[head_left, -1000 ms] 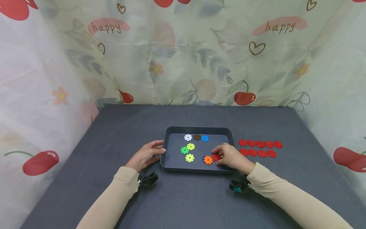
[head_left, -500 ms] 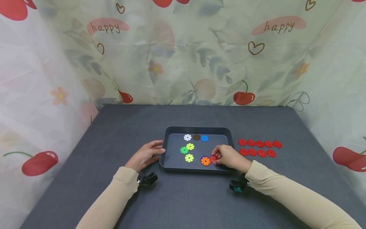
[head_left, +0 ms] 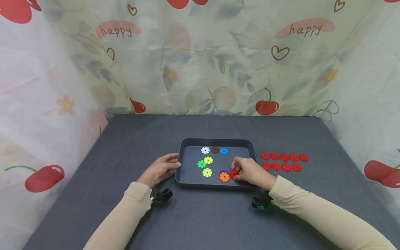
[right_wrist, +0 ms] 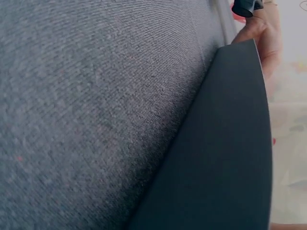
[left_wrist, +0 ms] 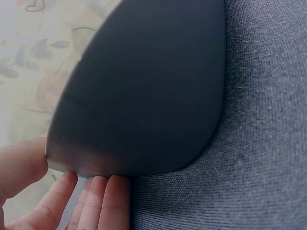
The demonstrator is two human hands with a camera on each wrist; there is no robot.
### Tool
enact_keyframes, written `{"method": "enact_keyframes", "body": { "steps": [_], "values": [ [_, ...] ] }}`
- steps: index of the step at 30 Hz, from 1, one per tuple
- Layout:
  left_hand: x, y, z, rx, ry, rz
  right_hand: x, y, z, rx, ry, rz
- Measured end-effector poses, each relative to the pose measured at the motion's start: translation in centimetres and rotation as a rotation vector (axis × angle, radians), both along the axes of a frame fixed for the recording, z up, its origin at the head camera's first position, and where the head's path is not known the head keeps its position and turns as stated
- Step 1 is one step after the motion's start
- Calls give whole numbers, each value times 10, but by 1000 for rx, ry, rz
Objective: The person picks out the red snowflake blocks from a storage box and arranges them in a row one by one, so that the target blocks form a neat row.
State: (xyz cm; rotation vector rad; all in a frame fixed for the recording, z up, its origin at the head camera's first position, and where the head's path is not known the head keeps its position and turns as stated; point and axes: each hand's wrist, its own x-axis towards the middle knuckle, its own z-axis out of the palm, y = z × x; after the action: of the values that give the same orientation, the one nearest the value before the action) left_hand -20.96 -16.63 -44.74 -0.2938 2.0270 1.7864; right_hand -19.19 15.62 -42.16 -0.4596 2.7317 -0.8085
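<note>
In the head view my right hand (head_left: pixel 251 171) reaches over the right side of the dark tray (head_left: pixel 215 185). Its thumb and fingers pinch a red notched plastic disc (head_left: pixel 233 174), right beside an orange disc (head_left: pixel 224 177). A dark blue disc (head_left: pixel 223 172) peeks out from behind the orange one. At the tray's left end, my left hand (head_left: pixel 159 169) rests its fingertips on the rim and outer wall; the left wrist view shows its fingers (left_wrist: pixel 115 201) against that wall. My right fingers are hidden behind the tray wall (right_wrist: pixel 216 143) in the right wrist view.
Also in the tray lie white (head_left: pixel 205 150), brown (head_left: pixel 215 150) and blue (head_left: pixel 223 151) discs along the back, plus a green disc (head_left: pixel 201 164) and two yellow-green discs (head_left: pixel 207 172). Two rows of red discs (head_left: pixel 284 157) lie on the grey cloth right of the tray.
My right hand has shifted slightly left with the red disc. The orange disc has slid left and a little nearer, showing more of the dark blue disc's far edge. My left hand stays put.
</note>
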Motion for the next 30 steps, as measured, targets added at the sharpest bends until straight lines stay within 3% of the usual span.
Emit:
{"method": "enact_keyframes", "body": {
  "steps": [11,17,22,30],
  "values": [
    [0,0,1,33,7,-5,3,14,16,-97,-63,-45],
    [0,0,0,38,1,-3,7,28,33,-212,-92,-114],
    [0,-1,0,41,8,-7,11,47,47,-290,-82,-169],
    [1,-1,0,43,7,1,20,85,65,-327,-29,-196]
  ]
}}
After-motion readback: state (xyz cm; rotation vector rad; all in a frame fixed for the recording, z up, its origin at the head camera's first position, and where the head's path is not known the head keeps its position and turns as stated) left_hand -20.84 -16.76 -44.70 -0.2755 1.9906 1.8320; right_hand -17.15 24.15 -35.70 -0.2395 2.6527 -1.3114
